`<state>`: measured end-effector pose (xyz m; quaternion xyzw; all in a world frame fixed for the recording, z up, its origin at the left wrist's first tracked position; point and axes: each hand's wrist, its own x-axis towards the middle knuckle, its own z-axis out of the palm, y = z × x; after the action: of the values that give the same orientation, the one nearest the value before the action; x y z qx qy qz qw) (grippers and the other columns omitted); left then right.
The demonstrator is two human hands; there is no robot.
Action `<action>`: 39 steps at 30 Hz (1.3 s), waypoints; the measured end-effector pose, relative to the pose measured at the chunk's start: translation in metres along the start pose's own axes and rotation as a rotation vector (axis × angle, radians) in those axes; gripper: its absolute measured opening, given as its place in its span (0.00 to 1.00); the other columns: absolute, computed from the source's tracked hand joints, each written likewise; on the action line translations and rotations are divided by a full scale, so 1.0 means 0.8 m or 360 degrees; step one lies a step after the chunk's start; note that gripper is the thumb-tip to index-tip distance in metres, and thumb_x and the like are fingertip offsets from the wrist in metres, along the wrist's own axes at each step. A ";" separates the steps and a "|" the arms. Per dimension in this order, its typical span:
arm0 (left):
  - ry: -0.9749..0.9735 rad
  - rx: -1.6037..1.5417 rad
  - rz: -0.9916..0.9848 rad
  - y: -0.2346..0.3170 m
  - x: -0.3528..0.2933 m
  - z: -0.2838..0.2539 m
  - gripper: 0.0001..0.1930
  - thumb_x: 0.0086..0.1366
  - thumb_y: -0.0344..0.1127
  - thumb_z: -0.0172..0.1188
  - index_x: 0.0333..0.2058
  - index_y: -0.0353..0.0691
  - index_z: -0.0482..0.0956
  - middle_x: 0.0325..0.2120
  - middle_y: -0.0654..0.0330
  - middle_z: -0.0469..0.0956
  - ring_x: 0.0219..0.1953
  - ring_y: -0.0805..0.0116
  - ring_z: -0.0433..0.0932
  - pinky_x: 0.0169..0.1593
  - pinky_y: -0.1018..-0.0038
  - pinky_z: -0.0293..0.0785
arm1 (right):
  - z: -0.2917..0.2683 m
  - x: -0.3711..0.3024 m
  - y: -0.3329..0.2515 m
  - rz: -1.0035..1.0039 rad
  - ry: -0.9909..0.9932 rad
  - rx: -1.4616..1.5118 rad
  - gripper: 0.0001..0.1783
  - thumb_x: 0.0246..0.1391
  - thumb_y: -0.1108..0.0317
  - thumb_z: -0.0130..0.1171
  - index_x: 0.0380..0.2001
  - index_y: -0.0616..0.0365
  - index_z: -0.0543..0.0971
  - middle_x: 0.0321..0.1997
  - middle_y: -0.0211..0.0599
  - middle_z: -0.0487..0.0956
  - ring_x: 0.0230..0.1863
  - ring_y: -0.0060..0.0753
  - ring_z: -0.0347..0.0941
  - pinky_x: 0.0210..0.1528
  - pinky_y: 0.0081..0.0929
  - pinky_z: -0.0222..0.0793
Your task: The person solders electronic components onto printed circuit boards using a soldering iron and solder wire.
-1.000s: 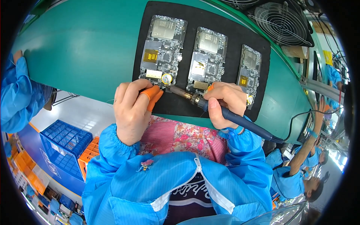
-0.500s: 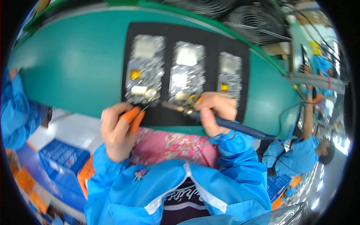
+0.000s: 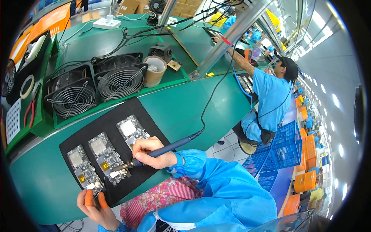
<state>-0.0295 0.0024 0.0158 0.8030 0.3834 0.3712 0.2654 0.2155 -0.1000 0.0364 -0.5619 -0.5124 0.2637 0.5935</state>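
Note:
My right hand (image 3: 152, 152) grips a soldering iron (image 3: 168, 148) with a dark blue handle, its tip over the lower part of the middle circuit board (image 3: 109, 157). Whether the tip touches the board I cannot tell. Orange finger cots cover fingertips of my left hand (image 3: 94, 208), which pinches a thin silvery wire-like piece (image 3: 103, 185) at the lower end of the left circuit board (image 3: 80, 167). Beyond my right hand lies the right circuit board (image 3: 132, 129), its lower end hidden behind my fingers. All three boards rest on a black mat (image 3: 106, 120).
Two fans (image 3: 120, 82) with wire guards stand behind the mat, beside a cardboard tube (image 3: 154, 71). The iron's cord (image 3: 210, 98) runs up over the green table (image 3: 193, 120). A co-worker (image 3: 270, 92) sits at the right, near blue crates (image 3: 286, 143).
The view has swung to the right, bringing in the fans and co-worker. The iron's tip has shifted from between the left and middle boards to over the middle one.

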 end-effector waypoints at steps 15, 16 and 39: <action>-0.0068 0.0018 0.0479 0.023 0.007 0.032 0.14 0.36 0.22 0.70 0.25 0.37 0.78 0.28 0.60 0.75 0.26 0.62 0.71 0.27 0.72 0.67 | -0.040 -0.025 0.032 -0.0061 0.0290 -0.0089 0.07 0.48 0.72 0.51 0.21 0.64 0.73 0.21 0.37 0.74 0.21 0.24 0.68 0.24 0.21 0.63; -0.0085 0.0017 0.0485 0.020 0.005 0.035 0.14 0.36 0.22 0.70 0.25 0.37 0.78 0.28 0.60 0.75 0.26 0.63 0.71 0.27 0.72 0.67 | -0.043 -0.027 0.036 -0.0062 0.0273 -0.0062 0.07 0.48 0.72 0.50 0.21 0.64 0.72 0.21 0.37 0.74 0.21 0.24 0.68 0.24 0.21 0.62; -0.0287 0.0065 0.0510 0.014 -0.010 0.060 0.13 0.36 0.21 0.69 0.25 0.33 0.78 0.29 0.59 0.74 0.27 0.64 0.71 0.27 0.74 0.67 | -0.034 -0.022 0.036 -0.0361 -0.0202 -0.0354 0.05 0.40 0.74 0.53 0.17 0.65 0.71 0.14 0.40 0.71 0.13 0.35 0.68 0.16 0.27 0.63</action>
<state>0.0099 -0.0177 -0.0073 0.8891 0.2326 0.3272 0.2197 0.2415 -0.1198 0.0085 -0.5449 -0.6350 0.1717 0.5200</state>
